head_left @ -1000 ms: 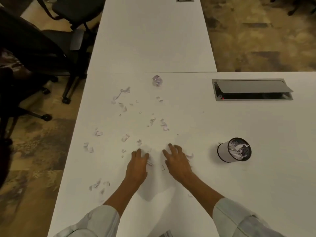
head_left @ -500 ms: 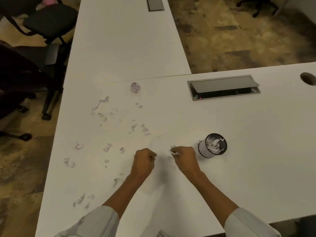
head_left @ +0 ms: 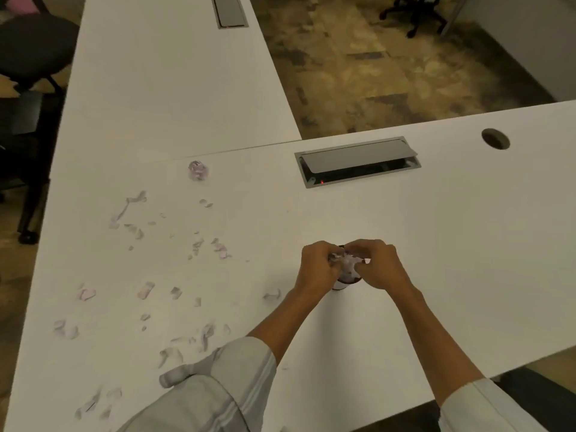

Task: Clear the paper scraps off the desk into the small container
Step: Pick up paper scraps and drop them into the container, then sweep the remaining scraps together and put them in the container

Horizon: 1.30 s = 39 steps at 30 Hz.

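Single head view — high, angled forward-down, close over desk (head_left: 436, 244).

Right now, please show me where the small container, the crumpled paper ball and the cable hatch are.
small container (head_left: 339, 285): head view, white lower wall showing between the wrists.
crumpled paper ball (head_left: 197, 170): head view, middle of the ball.
cable hatch (head_left: 358, 157): head view, grey raised lid.

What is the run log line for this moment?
both hands over small container | dropping paper scraps | scraps remain on desk
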Each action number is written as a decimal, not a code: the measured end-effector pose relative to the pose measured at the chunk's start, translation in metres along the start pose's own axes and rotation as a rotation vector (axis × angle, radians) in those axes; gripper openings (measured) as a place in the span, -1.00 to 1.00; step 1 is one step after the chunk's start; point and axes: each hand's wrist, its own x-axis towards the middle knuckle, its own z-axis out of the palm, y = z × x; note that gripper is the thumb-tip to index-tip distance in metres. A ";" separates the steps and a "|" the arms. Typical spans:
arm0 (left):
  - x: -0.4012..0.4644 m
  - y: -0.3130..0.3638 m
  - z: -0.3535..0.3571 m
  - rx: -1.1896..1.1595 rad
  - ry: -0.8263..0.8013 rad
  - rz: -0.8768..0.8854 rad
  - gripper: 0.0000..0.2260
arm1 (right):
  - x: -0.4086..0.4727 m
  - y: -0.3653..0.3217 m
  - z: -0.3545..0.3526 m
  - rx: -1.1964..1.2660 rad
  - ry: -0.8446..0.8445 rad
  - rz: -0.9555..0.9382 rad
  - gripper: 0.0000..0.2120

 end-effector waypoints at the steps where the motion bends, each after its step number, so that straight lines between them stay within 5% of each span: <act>1: 0.001 -0.001 0.002 0.004 -0.009 0.008 -0.82 | 0.000 0.001 -0.002 0.029 -0.001 0.013 -0.60; 5: 0.000 -0.002 0.000 0.005 -0.105 0.102 -0.73 | -0.003 0.006 -0.008 0.100 0.030 0.056 -0.52; 10: -0.003 0.001 -0.009 0.048 -0.242 0.037 -0.34 | -0.002 0.007 -0.016 0.133 0.142 0.042 -0.64; 19: -0.007 -0.015 -0.058 0.106 -0.204 0.047 -0.28 | 0.028 -0.044 0.000 0.085 0.187 -0.082 -0.76; 28: 0.005 -0.072 -0.176 0.301 0.016 -0.061 -0.28 | 0.085 -0.125 0.057 0.053 -0.003 -0.192 -0.66; 39: 0.057 -0.155 -0.365 0.732 0.051 -0.322 0.08 | 0.188 -0.217 0.157 -0.139 -0.241 -0.306 -0.26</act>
